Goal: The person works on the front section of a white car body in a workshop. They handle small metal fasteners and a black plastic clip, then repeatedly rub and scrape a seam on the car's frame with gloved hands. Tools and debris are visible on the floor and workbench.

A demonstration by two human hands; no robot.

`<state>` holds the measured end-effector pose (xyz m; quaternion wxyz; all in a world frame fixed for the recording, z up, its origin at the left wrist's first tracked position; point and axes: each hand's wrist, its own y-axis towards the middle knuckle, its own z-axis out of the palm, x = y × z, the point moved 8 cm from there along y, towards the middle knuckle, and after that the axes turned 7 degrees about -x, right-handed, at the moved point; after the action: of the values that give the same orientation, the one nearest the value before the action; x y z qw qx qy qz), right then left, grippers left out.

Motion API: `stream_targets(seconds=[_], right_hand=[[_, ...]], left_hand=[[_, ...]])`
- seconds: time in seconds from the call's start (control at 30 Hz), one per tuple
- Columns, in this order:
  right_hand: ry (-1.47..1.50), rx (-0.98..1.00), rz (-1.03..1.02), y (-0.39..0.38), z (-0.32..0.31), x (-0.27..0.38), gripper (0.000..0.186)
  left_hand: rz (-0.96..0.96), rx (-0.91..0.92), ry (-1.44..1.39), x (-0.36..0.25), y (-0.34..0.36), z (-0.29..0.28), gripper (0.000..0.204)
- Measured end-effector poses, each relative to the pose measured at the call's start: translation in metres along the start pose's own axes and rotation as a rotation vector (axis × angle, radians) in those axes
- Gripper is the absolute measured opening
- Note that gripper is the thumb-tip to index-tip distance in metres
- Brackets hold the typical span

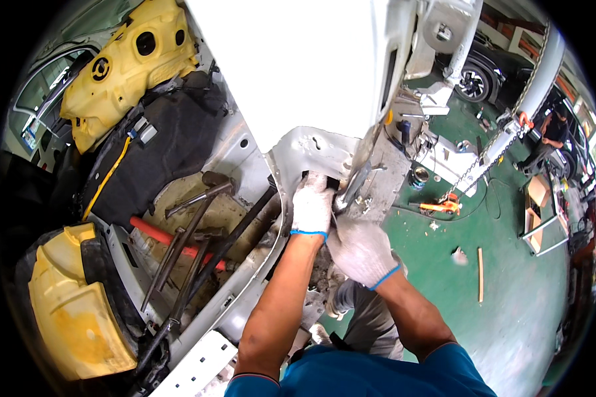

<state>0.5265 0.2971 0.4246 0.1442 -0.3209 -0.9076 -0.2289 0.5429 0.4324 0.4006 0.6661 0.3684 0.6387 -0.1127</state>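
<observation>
One pillar (295, 152), pale grey, mid-view, sits directly below a big white panel (298, 66) and above the sill (245, 281). Left hand (311, 206), gloved, is at the pillar's dark opening (333, 183), fingers reaching up to it; fingertips out of sight, so can't tell if it's gripping or just resting. Right hand (364, 250), also gloved, is just beside and below, back of the hand to camera; fingers hidden, grip can't be told. Main risk, my judgement: cut metal. Opening and flange edges look bare, so a slip could snag glove fabric or nick fingers. Second: pinch, if anything shifts while the left fingers are at the hole. Third: hands nearly touching, so a jerk from one could knock the other. Also a hammer (202, 198), a red bar (152, 228) and a black bar (245, 225) lie loose left of the left forearm; a sideways elbow could hit them. Footing looks cramped too, legs close against the car body. Orientation: pillar's long axis seems to run roughly top to bottom of the view, foot toward the wearer, upper end toward the panel; true lean can't be told through the fisheye bend. Opening sits right of the pillar's middle, partly covered by the left hand.
</observation>
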Motion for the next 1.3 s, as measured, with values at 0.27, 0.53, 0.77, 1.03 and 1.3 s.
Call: stream_targets(seconds=[0.27, 0.53, 0.77, 1.03, 1.3], right_hand=[[0.255, -0.093, -0.062, -0.009, -0.013, 0.013, 0.020], [-0.094, -0.076, -0.092, 0.026, -0.030, 0.024, 0.018], [0.133, -0.005, -0.540, -0.046, -0.027, 0.015, 0.016], [0.925, 0.312, 0.264, -0.057, 0.007, 0.001, 0.023], [0.531, 0.246, -0.121, -0.033, -0.007, 0.001, 0.026]], left_hand=[[-0.049, 0.058, -0.038, 0.029, 0.003, 0.004, 0.028], [-0.569, -0.080, -0.818, 0.041, -0.004, 0.019, 0.037], [0.217, -0.126, 0.083, -0.061, -0.095, -0.066, 0.043], [-0.376, 0.470, -0.074, -0.003, -0.189, -0.078, 0.032], [-0.060, 0.183, 0.193, -0.032, -0.144, -0.137, 0.018]])
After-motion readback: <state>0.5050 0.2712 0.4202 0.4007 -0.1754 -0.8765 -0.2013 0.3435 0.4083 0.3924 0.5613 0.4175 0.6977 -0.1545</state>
